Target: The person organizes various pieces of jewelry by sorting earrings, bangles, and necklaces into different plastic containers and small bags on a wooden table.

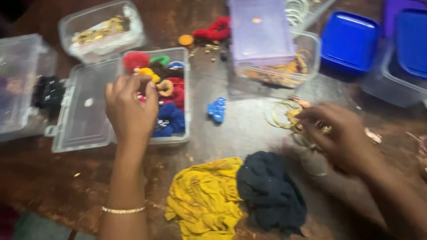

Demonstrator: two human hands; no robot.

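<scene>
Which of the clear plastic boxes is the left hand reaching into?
The left hand is over the hinged clear box holding colourful pom-poms, with its lid folded open leftward. The other clear boxes lie farther back or aside.

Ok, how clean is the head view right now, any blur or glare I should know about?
Head view: motion blur smears the whole frame, worst on the right hand and the gold bangles at its fingers; the left hand over the clear plastic box of coloured pompoms is softer than sharp; pale glare sits on the dark wooden table; lighting is dim and warm.
</scene>
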